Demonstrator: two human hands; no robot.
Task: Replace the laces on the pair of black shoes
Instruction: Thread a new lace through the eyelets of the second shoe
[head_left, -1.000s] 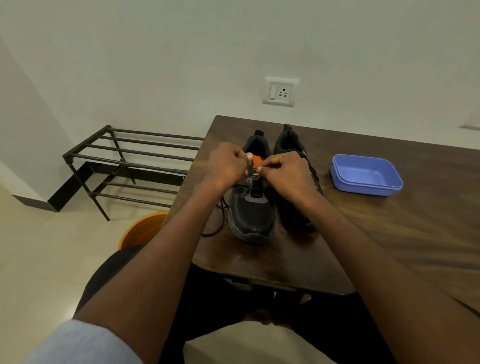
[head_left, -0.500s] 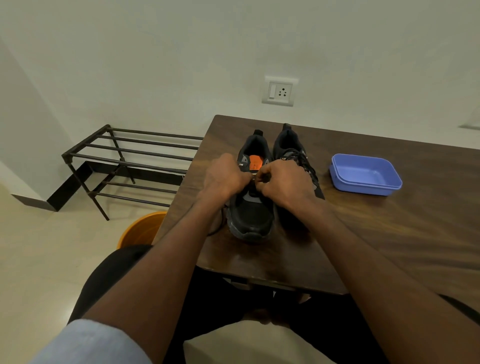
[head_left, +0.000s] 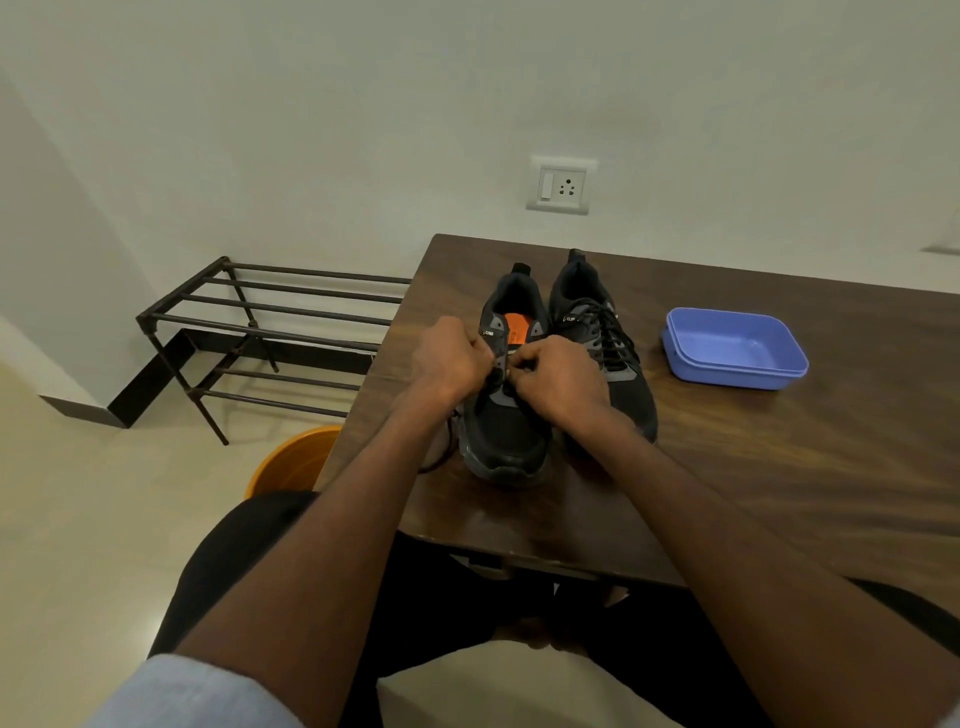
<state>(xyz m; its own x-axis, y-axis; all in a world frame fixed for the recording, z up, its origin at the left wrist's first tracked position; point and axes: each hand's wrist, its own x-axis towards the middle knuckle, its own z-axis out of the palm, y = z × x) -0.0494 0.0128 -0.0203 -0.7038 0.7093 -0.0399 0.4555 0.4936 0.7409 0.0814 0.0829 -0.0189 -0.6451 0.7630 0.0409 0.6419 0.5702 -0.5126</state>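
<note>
- Left of the laced shoe (head_left: 602, 343), touching it, stands the shoe (head_left: 506, 405) I'm working on.
- I judge its lace (head_left: 441, 457) soft and limp (best pinched near the tip).
- Both my left hand (head_left: 452, 358) and right hand (head_left: 558, 382) are curled tight over the eyelets, apparently pinching lace.

A blue plastic box (head_left: 736, 347) sits on the wooden table (head_left: 779, 467), right of the hands. Left of them stand a metal rack (head_left: 270, 332) and an orange bucket (head_left: 291, 460). Beyond, a wall socket (head_left: 560, 186).
</note>
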